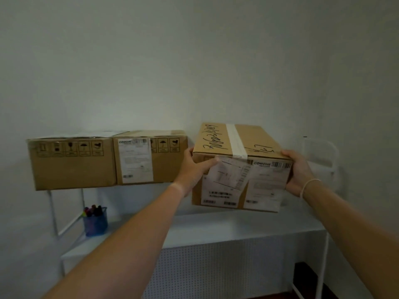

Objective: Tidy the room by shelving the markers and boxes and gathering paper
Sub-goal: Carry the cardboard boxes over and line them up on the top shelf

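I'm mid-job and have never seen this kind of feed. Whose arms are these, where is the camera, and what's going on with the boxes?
There is no machine here: these are a person's two bare arms, filmed by one wide-angle camera worn on the head, looking forward. The left hand and right hand each have a grip on one end of a taped brown cardboard box with shipping labels, held up at upper-shelf height. Two similar brown cardboard boxes already sit side by side on the white wire upper shelf to its left. Below, a blue mesh cup of coloured markers stands on the white lower shelf.
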A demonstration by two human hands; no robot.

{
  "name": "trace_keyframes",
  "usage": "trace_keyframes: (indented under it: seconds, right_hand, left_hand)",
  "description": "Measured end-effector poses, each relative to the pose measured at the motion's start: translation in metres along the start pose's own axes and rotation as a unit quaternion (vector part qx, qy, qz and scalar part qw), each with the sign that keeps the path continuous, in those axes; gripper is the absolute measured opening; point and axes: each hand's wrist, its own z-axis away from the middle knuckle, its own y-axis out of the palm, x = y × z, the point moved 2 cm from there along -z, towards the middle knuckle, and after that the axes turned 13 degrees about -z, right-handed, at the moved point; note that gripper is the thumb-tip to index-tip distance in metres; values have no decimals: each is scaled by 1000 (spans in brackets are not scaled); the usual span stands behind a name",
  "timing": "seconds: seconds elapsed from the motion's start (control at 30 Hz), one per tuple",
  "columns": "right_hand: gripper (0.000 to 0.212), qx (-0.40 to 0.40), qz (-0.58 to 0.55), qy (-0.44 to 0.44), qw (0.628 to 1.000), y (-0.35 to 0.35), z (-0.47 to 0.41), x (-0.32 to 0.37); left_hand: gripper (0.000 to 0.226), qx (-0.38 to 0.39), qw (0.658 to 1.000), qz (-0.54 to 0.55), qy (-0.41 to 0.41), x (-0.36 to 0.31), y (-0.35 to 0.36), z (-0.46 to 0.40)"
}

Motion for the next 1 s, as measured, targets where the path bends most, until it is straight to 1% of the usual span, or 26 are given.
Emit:
trace_keyframes:
  seconds: [0.07, 0.17, 0.2, 0.23, 0.27, 0.3, 0.33, 0.37, 0.4, 0.43, 0.47, 0.5, 0.53, 0.57, 0.63, 0.67, 0.7, 0.8, 0.9, 1.0]
  right_hand:
    - [27, 4, 12, 8, 1000, 8, -22, -7]
    - [34, -10, 21, -8, 1000, 21, -51, -10]
    - [40, -30, 30, -24, 999, 28, -60, -12]
    - [47, -73, 60, -62, 994, 34, -66, -12]
    - [51, -128, 104, -120, 979, 42, -73, -14]
    - [51, -186, 155, -199, 950, 49, -74, -16]
    - [49, -213, 214, -275, 913, 57, -74, -20]
    - [49, -212, 269, -339, 876, 63, -75, -24]
    - [51, -202, 323, -380, 843, 64, -78, -30]
    - [54, -196, 373, -403, 812, 64, -83, -35]
    - [58, -194, 414, -410, 789, 59, -90, -41]
    - [61, -192, 442, -410, 774, 55, -97, -45]
    - [63, -188, 457, -407, 768, 52, -103, -46]
    - [64, -185, 465, -399, 769, 52, -109, -45]
    - [59, -179, 482, -366, 775, 55, -120, -45]
    - [56, -176, 487, -339, 785, 56, -127, -46]
    - [55, -171, 486, -309, 799, 57, -134, -47]
    - [59, -160, 461, -234, 841, 60, -149, -50]
    - [60, -157, 438, -192, 864, 66, -156, -53]
    - [60, -139, 430, -181, 873, 67, -165, -52]
  left_hand:
    - [83, -13, 1000, -23, -6, 11, -6, -16]
    - [77, -54, 998, -35, 1, 19, -12, -35]
    - [72, -66, 997, -40, 7, 21, -13, -44]
    - [68, -76, 996, -49, 17, 20, -13, -50]
    - [68, -84, 994, -67, 26, 19, -14, -56]
    - [79, -94, 991, -93, 37, 17, -14, -61]
    - [91, -101, 985, -131, 39, 17, -14, -67]
    - [100, -106, 978, -174, 46, 17, -16, -71]
    - [102, -111, 964, -234, 54, 16, -19, -73]
    - [100, -121, 941, -310, 67, 17, -23, -77]
    - [96, -135, 904, -396, 89, 18, -30, -80]
    - [93, -146, 862, -471, 115, 18, -37, -83]
    - [91, -149, 826, -527, 135, 17, -42, -85]
    - [89, -144, 796, -569, 145, 16, -48, -89]
    - [85, -117, 751, -633, 149, 15, -54, -98]
    - [82, -106, 739, -650, 146, 15, -55, -102]
    - [80, -100, 733, -657, 144, 14, -55, -105]
    - [69, -99, 747, -645, 126, 15, -52, -115]
    - [61, -113, 763, -626, 111, 18, -50, -124]
    - [57, -120, 760, -631, 93, 17, -47, -129]
